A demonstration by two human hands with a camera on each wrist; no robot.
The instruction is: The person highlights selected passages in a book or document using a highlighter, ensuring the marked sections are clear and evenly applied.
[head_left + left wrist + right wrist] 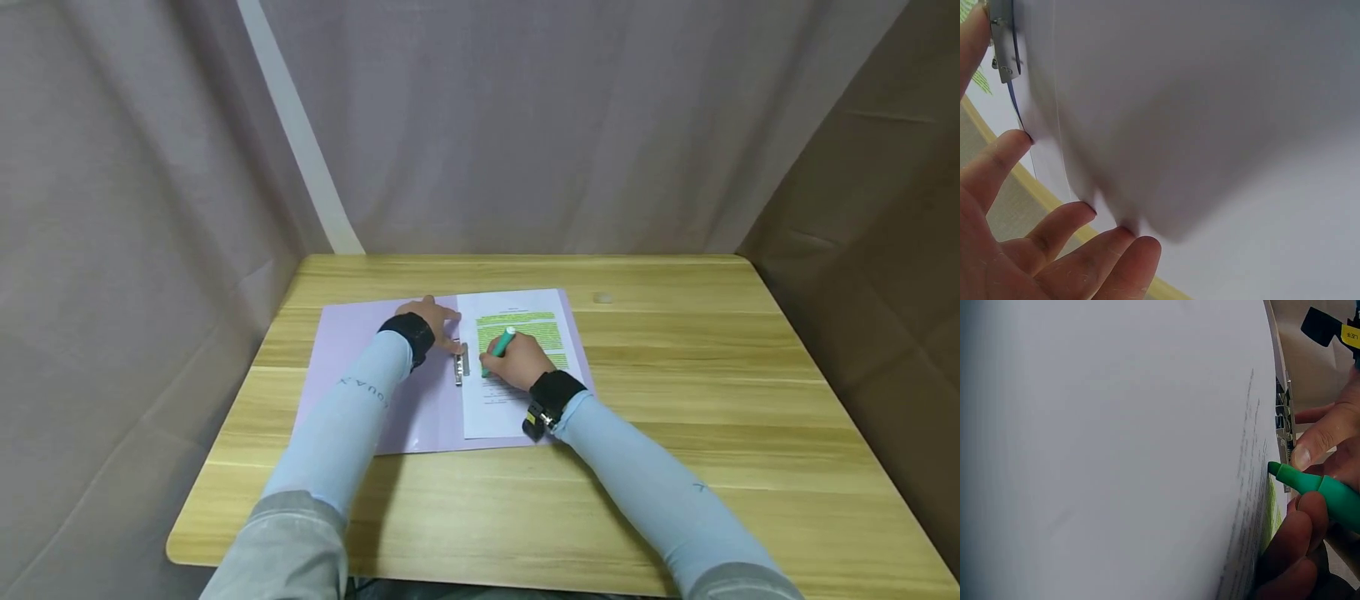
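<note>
On the wooden surface [675, 400], nearest the person: 1 open lilac folder [352, 392], lying flat. Right half: 1 printed sheet [517, 408], upper lines marked green. Right hand [517, 362]: fingers [1307, 447] pinching 1 green highlighter [501, 343], tip touching the sheet at the left margin of the text. Centre fold: 1 metal clip [461, 364]. Left hand [431, 321]: fingers [1063, 219] straight, pressing flat on the folder's left half, just beside the clip. Beyond: grey curtain [525, 125].

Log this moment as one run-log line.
left hand: flat on purple folder | right hand: grips green highlighter, tip on printed sheet | upper text: highlighted
</note>
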